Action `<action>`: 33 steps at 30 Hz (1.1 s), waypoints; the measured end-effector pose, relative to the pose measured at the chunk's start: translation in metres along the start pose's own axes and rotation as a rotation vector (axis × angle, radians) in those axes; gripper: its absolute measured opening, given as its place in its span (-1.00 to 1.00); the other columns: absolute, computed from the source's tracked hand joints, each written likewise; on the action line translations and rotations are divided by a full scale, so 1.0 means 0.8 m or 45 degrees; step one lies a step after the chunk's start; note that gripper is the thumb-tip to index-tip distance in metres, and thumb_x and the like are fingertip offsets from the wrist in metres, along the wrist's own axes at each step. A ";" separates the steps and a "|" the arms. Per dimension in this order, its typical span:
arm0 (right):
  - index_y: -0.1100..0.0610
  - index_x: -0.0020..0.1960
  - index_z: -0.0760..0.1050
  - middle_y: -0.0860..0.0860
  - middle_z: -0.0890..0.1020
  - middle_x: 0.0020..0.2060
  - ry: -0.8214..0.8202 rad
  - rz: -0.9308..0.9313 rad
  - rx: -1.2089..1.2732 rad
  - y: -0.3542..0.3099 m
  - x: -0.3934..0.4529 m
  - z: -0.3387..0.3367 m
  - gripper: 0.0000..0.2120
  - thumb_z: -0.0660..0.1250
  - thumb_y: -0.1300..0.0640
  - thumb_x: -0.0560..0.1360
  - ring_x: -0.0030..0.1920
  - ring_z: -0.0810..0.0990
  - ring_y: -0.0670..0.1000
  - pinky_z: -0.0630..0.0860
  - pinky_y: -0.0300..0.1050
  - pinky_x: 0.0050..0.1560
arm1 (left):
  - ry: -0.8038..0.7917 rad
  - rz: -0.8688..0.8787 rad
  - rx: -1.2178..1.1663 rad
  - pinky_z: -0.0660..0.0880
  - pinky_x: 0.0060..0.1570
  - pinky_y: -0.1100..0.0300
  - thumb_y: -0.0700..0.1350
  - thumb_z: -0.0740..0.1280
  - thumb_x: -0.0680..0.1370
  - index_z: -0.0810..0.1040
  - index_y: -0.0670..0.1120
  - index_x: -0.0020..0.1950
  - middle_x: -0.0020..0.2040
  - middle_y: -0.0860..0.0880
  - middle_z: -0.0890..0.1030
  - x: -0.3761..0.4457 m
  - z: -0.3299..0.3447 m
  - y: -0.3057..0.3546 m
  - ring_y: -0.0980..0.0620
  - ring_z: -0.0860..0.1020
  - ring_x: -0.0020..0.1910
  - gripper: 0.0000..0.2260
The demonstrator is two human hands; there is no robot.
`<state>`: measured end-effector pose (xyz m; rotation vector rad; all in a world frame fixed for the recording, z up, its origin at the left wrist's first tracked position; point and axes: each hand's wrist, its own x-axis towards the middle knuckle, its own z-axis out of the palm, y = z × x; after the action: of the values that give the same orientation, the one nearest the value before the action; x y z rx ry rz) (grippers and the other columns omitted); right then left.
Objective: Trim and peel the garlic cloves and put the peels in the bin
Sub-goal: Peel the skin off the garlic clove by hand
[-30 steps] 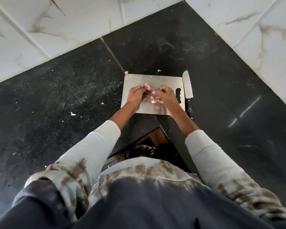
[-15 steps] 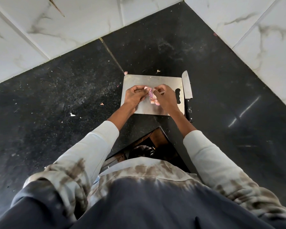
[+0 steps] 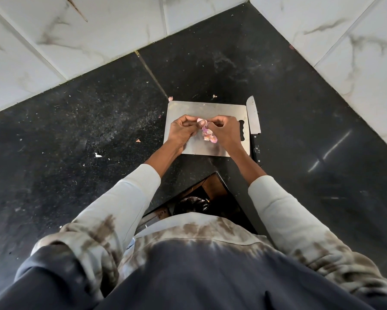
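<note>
Both grips pinch papery pink garlic clove [image 3: 201, 122]: left hand [image 3: 183, 128], right hand [image 3: 225, 128]; steel board [image 3: 210, 108].

No readable text, labels, brands or numbers anywhere in frame: nothing legible on the steel board [image 3: 210, 108], the knife blade [image 3: 253, 115], the counter or the wall tiles.
</note>
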<state>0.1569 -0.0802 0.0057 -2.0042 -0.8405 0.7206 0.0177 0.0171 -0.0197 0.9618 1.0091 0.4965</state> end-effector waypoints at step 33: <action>0.12 0.14 0.69 -0.01 0.75 0.00 0.033 0.166 0.161 0.009 0.008 -0.007 -0.73 0.49 -0.06 0.59 -0.01 0.69 -0.04 0.63 -0.24 -0.01 | 0.001 -0.127 -0.098 0.60 0.26 0.07 -0.05 0.27 0.76 0.63 -0.20 0.40 0.28 -0.20 0.71 -0.007 0.002 0.013 -0.04 0.69 0.19 -0.68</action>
<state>0.1671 -0.0807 0.0008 -1.9634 -0.6372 0.7997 0.0172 0.0172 -0.0078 0.8386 1.0261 0.4494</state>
